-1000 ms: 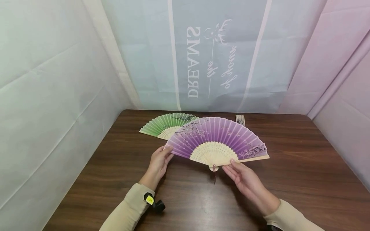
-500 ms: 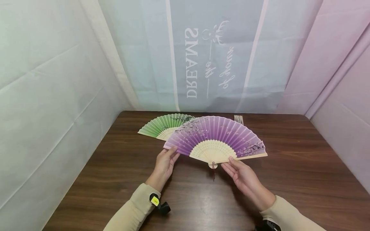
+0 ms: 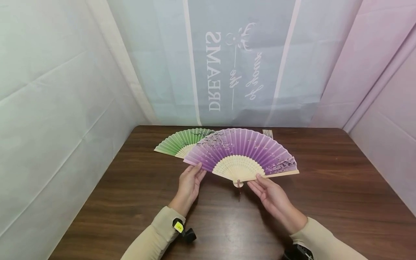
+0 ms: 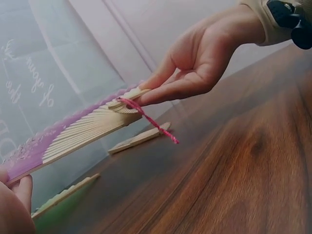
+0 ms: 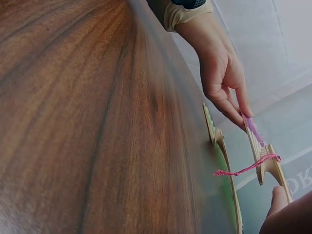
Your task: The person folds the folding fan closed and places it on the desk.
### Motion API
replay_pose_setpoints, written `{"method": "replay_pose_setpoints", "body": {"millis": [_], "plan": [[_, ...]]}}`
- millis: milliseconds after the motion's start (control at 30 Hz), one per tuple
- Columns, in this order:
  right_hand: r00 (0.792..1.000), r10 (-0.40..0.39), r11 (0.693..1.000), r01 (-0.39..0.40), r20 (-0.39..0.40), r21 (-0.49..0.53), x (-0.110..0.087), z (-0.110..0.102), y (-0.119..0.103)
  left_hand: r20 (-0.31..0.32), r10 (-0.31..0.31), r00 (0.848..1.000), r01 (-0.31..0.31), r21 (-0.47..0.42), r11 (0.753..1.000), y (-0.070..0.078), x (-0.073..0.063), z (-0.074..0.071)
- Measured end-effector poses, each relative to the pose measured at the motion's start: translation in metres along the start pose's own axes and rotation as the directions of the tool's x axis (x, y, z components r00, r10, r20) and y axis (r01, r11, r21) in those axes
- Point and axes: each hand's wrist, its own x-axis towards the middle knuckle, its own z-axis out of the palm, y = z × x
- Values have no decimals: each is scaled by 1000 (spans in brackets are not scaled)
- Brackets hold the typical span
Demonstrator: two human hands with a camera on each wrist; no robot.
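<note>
A purple folding fan [image 3: 250,148] with a blossom print and pale slatted ribs is spread wide and held above the table. My left hand [image 3: 189,184] pinches its left edge, thumb on top and fingers underneath. On the other side, my right hand [image 3: 276,202] pinches the right outer stick close to the pivot, as the left wrist view also shows. A dark red cord tassel [image 4: 153,122] hangs from the pivot. Behind it lies a green folding fan [image 3: 175,142], also spread, its right part hidden by the purple one.
A folded fan [image 3: 268,133] lies near the back edge, partly covered by the purple fan in the head view. The brown wooden table [image 3: 325,202] is bordered by a pale cloth wall [image 3: 65,108] at left and a printed backdrop [image 3: 243,72] behind.
The purple fan has risen slightly in the head view. My left hand has shifted a little right and inward along its left edge, while the right hand keeps its grip.
</note>
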Motion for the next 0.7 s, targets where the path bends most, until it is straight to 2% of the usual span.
{"method": "replay_pose_setpoints", "body": {"millis": [167,267,433,700], "plan": [[1000,-2,1000,2,-12,-24,1,2,-3,-24,-2,1000,1,-19,1000,0,1,6],[1000,-8,999,8,7,-43,1,4,-6,-33,9,999,-10,-31,999,2,3,9],[1000,4,1000,-3,13,-21,0,6,-11,-43,2,999,-4,-42,999,4,6,13],[1000,14,999,-14,-6,-47,-1,6,-9,-47,-7,999,5,-36,999,4,4,12]]}}
